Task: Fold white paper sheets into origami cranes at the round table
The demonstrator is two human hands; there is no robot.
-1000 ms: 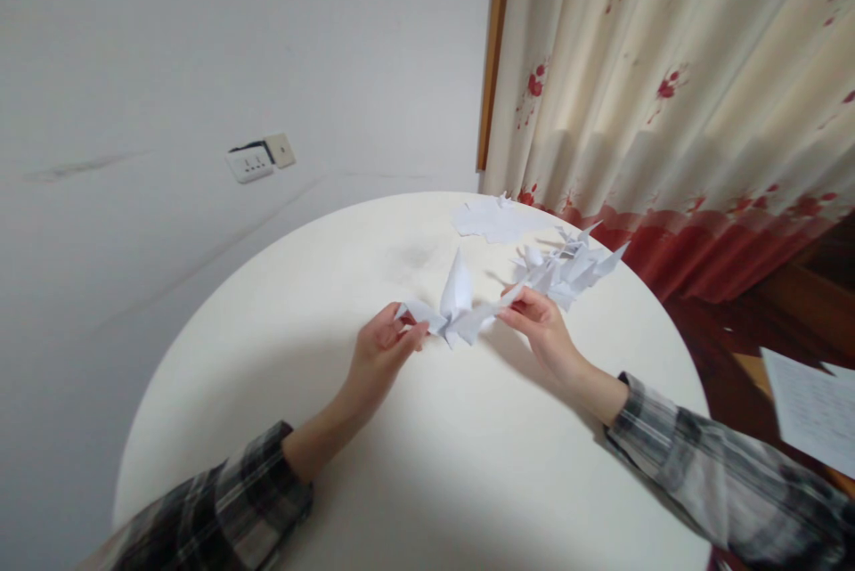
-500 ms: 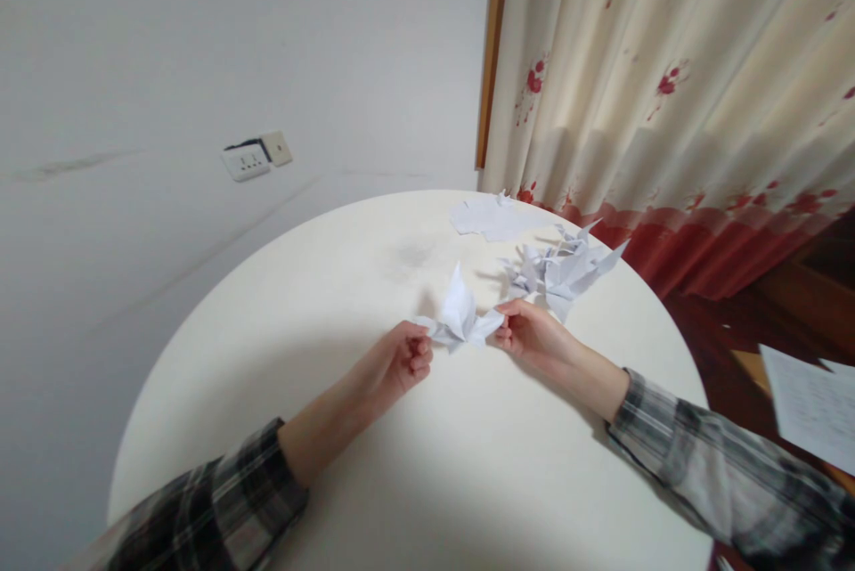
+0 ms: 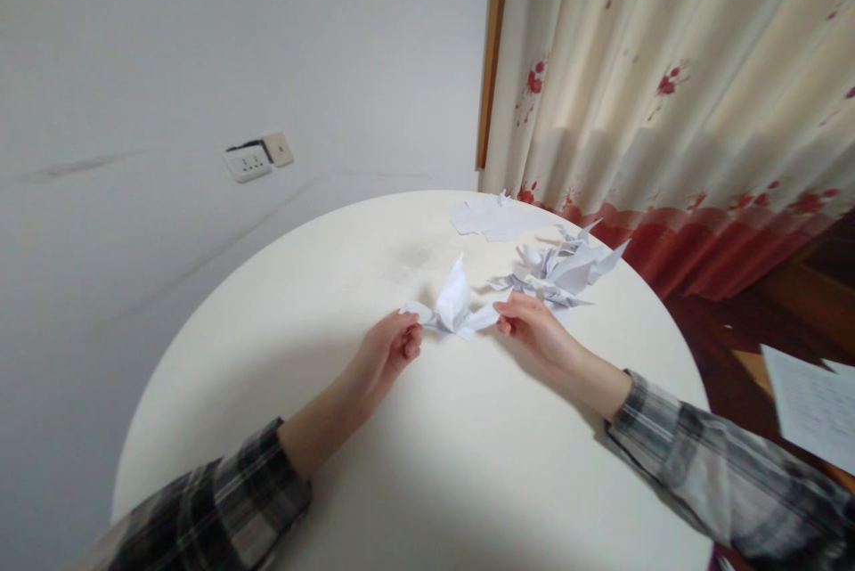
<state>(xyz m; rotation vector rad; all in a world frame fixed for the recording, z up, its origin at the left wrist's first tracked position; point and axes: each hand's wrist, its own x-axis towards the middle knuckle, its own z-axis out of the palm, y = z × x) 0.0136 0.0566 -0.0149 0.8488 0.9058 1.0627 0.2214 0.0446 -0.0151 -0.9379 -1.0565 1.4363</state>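
Note:
A white origami crane (image 3: pixel 454 302) is held between my two hands, one pointed flap standing up in its middle. My left hand (image 3: pixel 393 345) pinches its left end between thumb and forefinger, the other fingers curled in. On the other side, my right hand (image 3: pixel 534 327) pinches the right end. Just beyond the right hand lies a cluster of folded white paper cranes (image 3: pixel 567 271), overlapping so that single ones are hard to tell apart.
All this is on a round white table (image 3: pixel 267 304). Flat white paper pieces (image 3: pixel 494 219) lie near its far edge. A wall with a socket (image 3: pixel 248 163) stands behind, and a flowered curtain (image 3: pixel 641 90) hangs at the right. Written sheets (image 3: pixel 811 402) lie lower right, beyond the table.
My left hand has shifted slightly left and up, and the held crane's ends are spread wider apart. My right hand has barely moved, while a crane in the cluster beside it looks shifted.

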